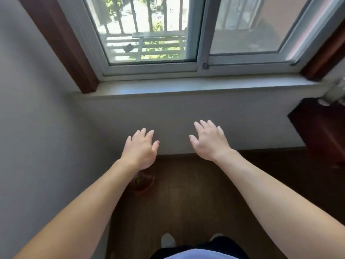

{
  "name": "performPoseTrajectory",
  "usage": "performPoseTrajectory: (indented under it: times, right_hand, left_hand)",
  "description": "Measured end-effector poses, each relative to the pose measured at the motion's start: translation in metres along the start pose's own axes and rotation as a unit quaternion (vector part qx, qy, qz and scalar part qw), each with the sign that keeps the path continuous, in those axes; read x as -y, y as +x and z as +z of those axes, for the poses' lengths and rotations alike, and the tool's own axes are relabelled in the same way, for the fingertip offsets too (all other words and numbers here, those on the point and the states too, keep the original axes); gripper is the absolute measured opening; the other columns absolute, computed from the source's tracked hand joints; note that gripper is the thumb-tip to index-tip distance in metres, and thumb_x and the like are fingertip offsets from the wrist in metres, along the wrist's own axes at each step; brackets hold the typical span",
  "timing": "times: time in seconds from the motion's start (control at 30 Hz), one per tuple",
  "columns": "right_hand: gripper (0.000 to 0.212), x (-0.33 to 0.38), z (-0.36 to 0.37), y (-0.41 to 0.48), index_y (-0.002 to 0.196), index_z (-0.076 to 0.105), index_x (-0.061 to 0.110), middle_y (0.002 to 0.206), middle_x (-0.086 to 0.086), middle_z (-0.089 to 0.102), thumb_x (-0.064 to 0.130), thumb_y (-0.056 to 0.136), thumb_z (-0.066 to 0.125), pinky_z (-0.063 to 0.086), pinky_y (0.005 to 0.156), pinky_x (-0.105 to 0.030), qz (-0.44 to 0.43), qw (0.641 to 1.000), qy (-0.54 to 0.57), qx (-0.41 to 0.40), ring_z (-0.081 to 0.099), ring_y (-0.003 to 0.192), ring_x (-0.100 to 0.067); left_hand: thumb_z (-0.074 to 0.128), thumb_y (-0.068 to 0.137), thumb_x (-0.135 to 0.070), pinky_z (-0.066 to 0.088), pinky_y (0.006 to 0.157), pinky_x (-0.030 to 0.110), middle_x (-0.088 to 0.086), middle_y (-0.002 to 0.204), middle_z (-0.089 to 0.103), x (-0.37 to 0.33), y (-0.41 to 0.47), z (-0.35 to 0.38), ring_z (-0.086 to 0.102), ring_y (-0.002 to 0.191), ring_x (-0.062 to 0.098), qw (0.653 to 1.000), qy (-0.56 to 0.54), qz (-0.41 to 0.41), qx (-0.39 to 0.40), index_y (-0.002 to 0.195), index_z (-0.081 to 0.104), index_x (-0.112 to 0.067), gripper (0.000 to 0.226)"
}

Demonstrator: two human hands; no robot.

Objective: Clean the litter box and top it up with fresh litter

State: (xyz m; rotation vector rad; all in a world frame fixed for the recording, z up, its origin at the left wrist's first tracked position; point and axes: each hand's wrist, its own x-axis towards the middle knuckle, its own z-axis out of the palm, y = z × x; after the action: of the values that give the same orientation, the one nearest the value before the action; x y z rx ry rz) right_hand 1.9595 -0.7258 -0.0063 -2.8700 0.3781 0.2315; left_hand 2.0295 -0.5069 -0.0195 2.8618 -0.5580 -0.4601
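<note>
No litter box, scoop or litter bag shows in the head view. My left hand (141, 148) is stretched forward, palm down, fingers apart and holding nothing. My right hand (209, 140) hovers level with it to the right, also spread and holding nothing. Both hands float in front of the white wall below a window sill, above a dark wooden floor.
A sliding window (149, 34) and its white sill (196, 84) face me. A small reddish round bowl (143, 183) sits on the floor under my left wrist. Dark wooden furniture (321, 128) stands at the right. A white wall (37, 128) closes the left side.
</note>
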Motion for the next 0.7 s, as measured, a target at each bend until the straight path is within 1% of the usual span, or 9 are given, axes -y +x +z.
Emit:
performPoseTrajectory:
  times: [0.13,0.33,0.5,0.6,0.7]
  right_hand:
    - [0.061,-0.079,-0.022,-0.041,0.156,0.024,0.016,0.165,-0.004,0.022,0.045,0.103,0.031,0.013,0.123,-0.050,0.074,0.997,0.024,-0.030,0.012,0.153,-0.026]
    - [0.058,-0.217,-0.046,-0.115,0.156,0.027,0.015,0.164,-0.004,0.024,0.043,0.104,0.029,0.012,0.123,-0.049,0.186,0.978,0.056,-0.076,0.013,0.153,-0.025]
    - [0.056,-0.322,-0.064,-0.182,0.154,0.032,0.013,0.162,-0.005,0.030,0.039,0.104,0.030,0.015,0.123,-0.049,0.273,0.954,0.059,-0.111,0.019,0.152,-0.025]
    - [0.056,-0.369,-0.071,-0.219,0.154,0.032,0.014,0.162,-0.005,0.030,0.039,0.104,0.030,0.014,0.123,-0.047,0.322,0.936,0.066,-0.125,0.019,0.152,-0.024]
    - [0.056,-0.410,-0.072,-0.251,0.154,0.032,0.014,0.162,-0.005,0.030,0.040,0.104,0.032,0.016,0.123,-0.045,0.367,0.919,0.066,-0.132,0.019,0.152,-0.024]
  left_hand:
    - [0.028,0.105,-0.045,0.012,0.124,0.042,0.008,0.165,0.016,-0.084,0.010,0.005,0.011,0.153,0.024,0.996,0.036,0.082,-0.001,0.156,0.022,-0.020,0.057]
    - [0.028,0.104,-0.047,0.014,0.123,0.040,0.005,0.165,0.017,-0.242,0.021,0.028,0.013,0.153,0.024,0.975,0.084,0.207,0.002,0.156,0.024,-0.023,0.057]
    - [0.030,0.104,-0.044,0.017,0.120,0.037,0.003,0.161,0.026,-0.372,0.011,0.051,0.020,0.150,0.022,0.946,0.096,0.310,0.011,0.154,0.027,-0.021,0.055]
    - [0.031,0.103,-0.042,0.025,0.117,0.036,0.003,0.153,0.038,-0.439,-0.001,0.066,0.031,0.144,0.022,0.921,0.099,0.376,0.016,0.149,0.035,-0.020,0.052]
    - [0.031,0.103,-0.041,0.026,0.116,0.036,0.003,0.152,0.041,-0.502,-0.011,0.080,0.033,0.143,0.022,0.895,0.107,0.431,0.032,0.148,0.037,-0.019,0.051]
